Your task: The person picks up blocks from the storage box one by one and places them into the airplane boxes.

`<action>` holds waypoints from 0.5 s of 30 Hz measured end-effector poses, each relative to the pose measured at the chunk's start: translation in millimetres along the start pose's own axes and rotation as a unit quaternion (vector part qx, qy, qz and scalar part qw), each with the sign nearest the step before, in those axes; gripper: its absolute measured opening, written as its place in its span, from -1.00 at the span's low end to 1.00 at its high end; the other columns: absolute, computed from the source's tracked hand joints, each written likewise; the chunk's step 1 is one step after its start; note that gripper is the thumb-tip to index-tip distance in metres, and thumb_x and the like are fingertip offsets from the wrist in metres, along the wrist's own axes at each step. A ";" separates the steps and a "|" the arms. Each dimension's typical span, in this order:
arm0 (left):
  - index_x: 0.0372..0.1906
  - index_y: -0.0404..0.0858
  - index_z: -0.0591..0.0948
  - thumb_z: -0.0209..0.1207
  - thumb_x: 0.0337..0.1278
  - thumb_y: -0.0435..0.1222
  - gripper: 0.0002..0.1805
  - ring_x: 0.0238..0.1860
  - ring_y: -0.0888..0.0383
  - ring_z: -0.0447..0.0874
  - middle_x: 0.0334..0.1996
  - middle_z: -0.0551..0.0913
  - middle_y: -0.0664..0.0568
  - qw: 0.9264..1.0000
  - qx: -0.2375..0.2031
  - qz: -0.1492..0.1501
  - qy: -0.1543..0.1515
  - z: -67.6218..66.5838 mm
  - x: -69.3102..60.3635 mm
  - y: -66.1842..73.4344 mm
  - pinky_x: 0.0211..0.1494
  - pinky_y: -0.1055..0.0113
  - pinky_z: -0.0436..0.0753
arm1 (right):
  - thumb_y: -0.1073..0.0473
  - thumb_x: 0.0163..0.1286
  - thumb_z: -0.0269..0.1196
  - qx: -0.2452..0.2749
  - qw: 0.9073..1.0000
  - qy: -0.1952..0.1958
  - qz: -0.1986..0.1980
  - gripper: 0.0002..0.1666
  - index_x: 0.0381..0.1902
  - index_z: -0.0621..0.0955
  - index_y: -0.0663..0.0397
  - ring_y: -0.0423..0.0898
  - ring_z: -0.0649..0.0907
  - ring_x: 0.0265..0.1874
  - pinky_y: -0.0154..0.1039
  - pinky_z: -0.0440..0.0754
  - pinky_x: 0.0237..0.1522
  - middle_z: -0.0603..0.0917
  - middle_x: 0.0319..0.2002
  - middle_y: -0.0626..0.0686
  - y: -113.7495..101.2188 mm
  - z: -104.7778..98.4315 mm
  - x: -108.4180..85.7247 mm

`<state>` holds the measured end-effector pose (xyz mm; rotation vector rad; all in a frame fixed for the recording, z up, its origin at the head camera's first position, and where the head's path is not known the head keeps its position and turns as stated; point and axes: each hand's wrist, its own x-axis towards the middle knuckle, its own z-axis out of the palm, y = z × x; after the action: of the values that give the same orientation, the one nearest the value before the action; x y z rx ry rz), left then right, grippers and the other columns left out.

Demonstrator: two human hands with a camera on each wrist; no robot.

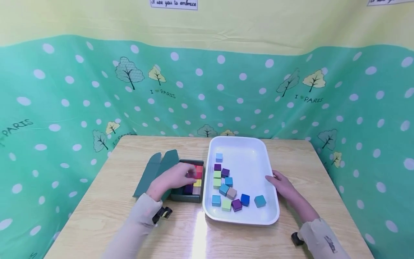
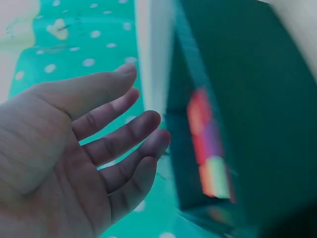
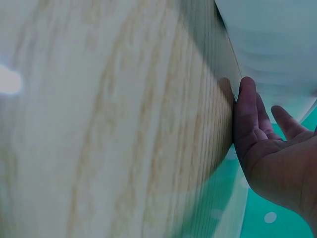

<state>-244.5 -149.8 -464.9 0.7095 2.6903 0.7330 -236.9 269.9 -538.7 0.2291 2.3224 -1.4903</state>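
Observation:
My left hand (image 1: pixel 178 175) hovers over the dark green box (image 1: pixel 185 198). Its fingers are loosely bent, and the left wrist view shows nothing between them. Inside the box lie red cubes (image 1: pixel 199 169), a yellow cube (image 1: pixel 197 183) and others, partly hidden by the hand. On the right, my right hand (image 1: pixel 282 184) rests by the right side of the white tray (image 1: pixel 255 154), thumb at the rim, fingers extended along the outer wall in the right wrist view. Several loose cubes lie in the tray, among them a teal cube (image 1: pixel 260 201), a blue cube (image 1: pixel 245 200) and a light green cube (image 1: pixel 226 205).
The box's lid flaps (image 1: pixel 150 174) stand folded out to the left. Box and tray sit side by side on a wooden table (image 1: pixel 239 241). A green and yellow patterned cloth (image 1: pixel 245 90) hangs behind the table and along both sides.

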 end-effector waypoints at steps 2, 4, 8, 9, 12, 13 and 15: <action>-0.34 -0.06 0.61 0.31 0.18 -0.22 -0.92 -0.45 0.22 0.54 -0.45 0.59 0.22 1.000 -0.015 0.007 0.002 -5.3 7.8 12.5 -0.31 0.32 0.57 | -0.33 0.40 0.06 -0.001 1.000 0.002 0.004 -0.06 0.50 0.12 0.11 0.24 0.41 0.27 0.15 0.36 0.22 0.39 0.30 0.31 0.5 -0.9 -1.9; -0.36 -0.05 0.59 0.27 0.23 -0.19 -0.90 -0.47 0.22 0.54 -0.47 0.59 0.20 1.000 -0.025 0.010 0.003 -10.7 15.7 25.8 -0.34 0.32 0.57 | -0.33 0.41 0.06 -0.002 1.000 0.002 0.005 -0.06 0.50 0.11 0.11 0.24 0.41 0.27 0.15 0.36 0.22 0.39 0.30 0.31 0.1 -0.7 -3.3; -0.29 -0.07 0.61 0.23 0.27 -0.18 -0.92 -0.38 0.23 0.56 -0.37 0.62 0.17 1.000 -0.013 0.017 -0.003 -18.0 36.1 54.1 -0.28 0.33 0.58 | -0.32 0.41 0.05 -0.005 1.000 0.001 0.009 -0.06 0.51 0.10 0.12 0.24 0.41 0.27 0.14 0.37 0.21 0.38 0.31 0.31 -1.4 0.6 -3.3; -0.25 -0.09 0.62 0.23 0.27 -0.17 -0.91 -0.33 0.23 0.57 -0.33 0.63 0.16 1.000 -0.002 0.017 -0.010 -18.6 42.5 62.3 -0.24 0.33 0.58 | -0.32 0.42 0.05 -0.005 1.000 0.002 0.009 -0.06 0.51 0.09 0.12 0.24 0.41 0.27 0.14 0.38 0.21 0.38 0.31 0.31 -1.4 0.4 -2.9; -0.13 -0.14 0.65 0.27 0.22 -0.17 -0.81 -0.23 0.23 0.57 -0.21 0.65 0.13 0.998 0.033 0.008 -0.043 -18.1 66.0 86.8 -0.13 0.33 0.57 | -0.32 0.42 0.04 -0.004 1.000 0.003 0.006 -0.06 0.50 0.10 0.13 0.24 0.42 0.27 0.13 0.39 0.20 0.38 0.30 0.32 -1.0 -0.1 -1.9; -0.10 -0.17 0.65 0.29 0.20 -0.17 -0.77 -0.22 0.22 0.57 -0.19 0.65 0.12 0.997 0.046 0.003 -0.056 -16.8 74.5 94.2 -0.13 0.33 0.56 | -0.32 0.42 0.04 -0.002 1.000 0.003 0.004 -0.06 0.50 0.11 0.13 0.24 0.42 0.26 0.13 0.40 0.19 0.39 0.30 0.32 -0.9 -0.1 -1.6; -0.07 -0.19 0.66 0.32 0.15 -0.17 -0.72 -0.22 0.20 0.57 -0.18 0.65 0.10 0.995 0.068 -0.011 -0.078 -13.3 91.3 106.8 -0.13 0.31 0.56 | -0.32 0.41 0.05 0.001 1.000 0.003 0.002 -0.07 0.49 0.12 0.12 0.23 0.44 0.25 0.11 0.42 0.18 0.40 0.29 0.31 -0.5 0.7 -1.2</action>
<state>-285.3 -27.3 -408.0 0.7351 2.6183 0.4704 -235.8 269.1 -538.1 0.2386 2.3235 -1.4910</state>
